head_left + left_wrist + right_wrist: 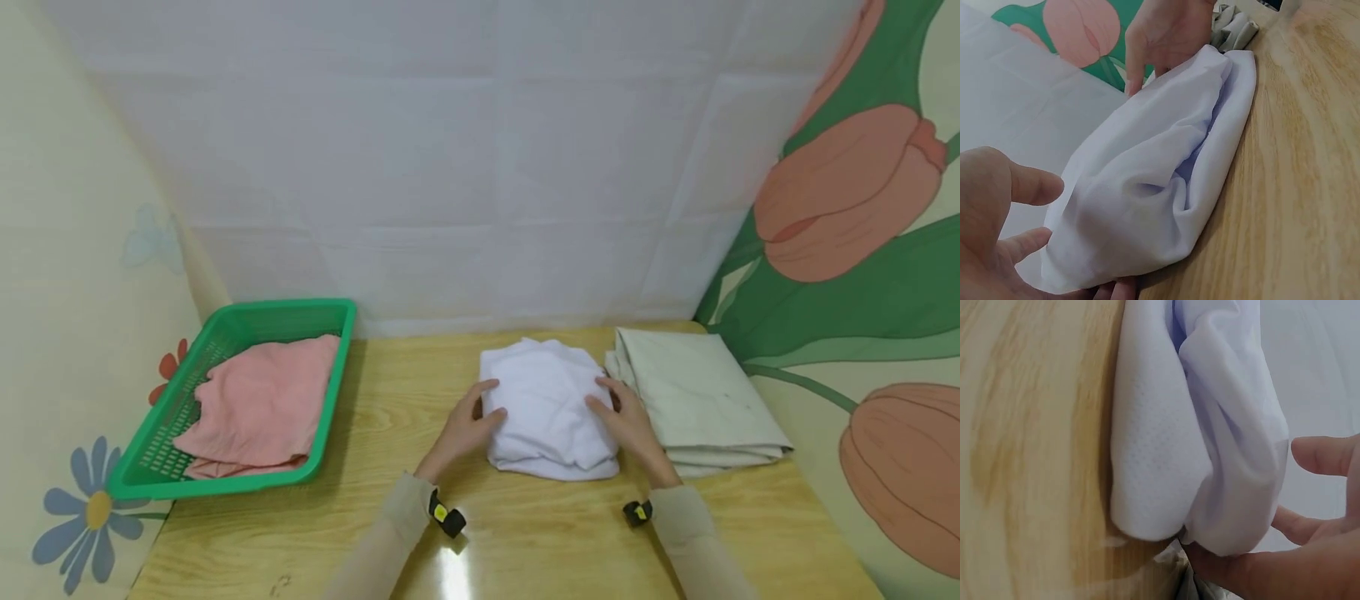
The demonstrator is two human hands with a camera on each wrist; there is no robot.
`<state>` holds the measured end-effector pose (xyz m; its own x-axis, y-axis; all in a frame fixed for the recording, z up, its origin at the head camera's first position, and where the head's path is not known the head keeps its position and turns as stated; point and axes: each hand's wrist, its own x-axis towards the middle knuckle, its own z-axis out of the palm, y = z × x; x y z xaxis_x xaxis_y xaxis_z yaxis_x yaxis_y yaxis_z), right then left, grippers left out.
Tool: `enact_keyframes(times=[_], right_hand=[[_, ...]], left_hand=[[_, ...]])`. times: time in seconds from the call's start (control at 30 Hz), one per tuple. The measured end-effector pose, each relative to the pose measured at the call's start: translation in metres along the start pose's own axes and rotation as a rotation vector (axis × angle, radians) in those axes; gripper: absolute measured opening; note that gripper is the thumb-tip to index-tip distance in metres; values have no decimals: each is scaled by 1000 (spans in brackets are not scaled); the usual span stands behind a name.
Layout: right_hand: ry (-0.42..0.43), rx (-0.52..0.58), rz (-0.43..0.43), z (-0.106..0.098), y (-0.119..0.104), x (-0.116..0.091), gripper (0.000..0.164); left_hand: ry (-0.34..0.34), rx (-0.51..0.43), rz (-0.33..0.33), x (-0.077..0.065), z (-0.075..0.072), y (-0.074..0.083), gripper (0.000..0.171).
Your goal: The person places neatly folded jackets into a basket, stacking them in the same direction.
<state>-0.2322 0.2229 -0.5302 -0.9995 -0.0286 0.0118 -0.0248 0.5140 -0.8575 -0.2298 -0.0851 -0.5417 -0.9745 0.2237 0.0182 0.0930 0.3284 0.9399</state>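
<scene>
A white cloth (551, 408), folded into a rumpled bundle, lies on the wooden table in front of me. My left hand (467, 427) is at its left side, thumb and forefinger spread over the edge. In the left wrist view, more fingertips (1124, 289) show low against the cloth's end. My right hand (628, 421) is at the opposite side, thumb and forefinger likewise apart at the edge. One of its fingers reaches along the end of the cloth in the right wrist view, partly hidden behind it. Loose folds and an open layer show along the near side.
A green basket (341, 367) at the left holds a folded pink cloth (266, 400). To the right of the white cloth, close by my right hand, lies a folded pale grey-green cloth (697, 392). A white sheet (465, 167) hangs behind the table (405, 433); painted walls flank it.
</scene>
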Motion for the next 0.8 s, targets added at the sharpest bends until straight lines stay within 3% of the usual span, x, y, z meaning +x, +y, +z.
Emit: enact_keyframes(times=[0.1,0.27,0.57,0.8], right_hand=[[-13,-36,-13,2,-1,3,54],[-40,8,37,1,-2,5,54],[-137,201,122,1,5,8,57],[-166,386,193,3,8,12,57]], left_hand=[[-24,-25,-16,2,-1,-1,56],[-50,-84,-54,5,-1,-2,57],[-125,-126,-95,6,-3,-3,61],[-155,-164,-102,10,-2,-4,61]])
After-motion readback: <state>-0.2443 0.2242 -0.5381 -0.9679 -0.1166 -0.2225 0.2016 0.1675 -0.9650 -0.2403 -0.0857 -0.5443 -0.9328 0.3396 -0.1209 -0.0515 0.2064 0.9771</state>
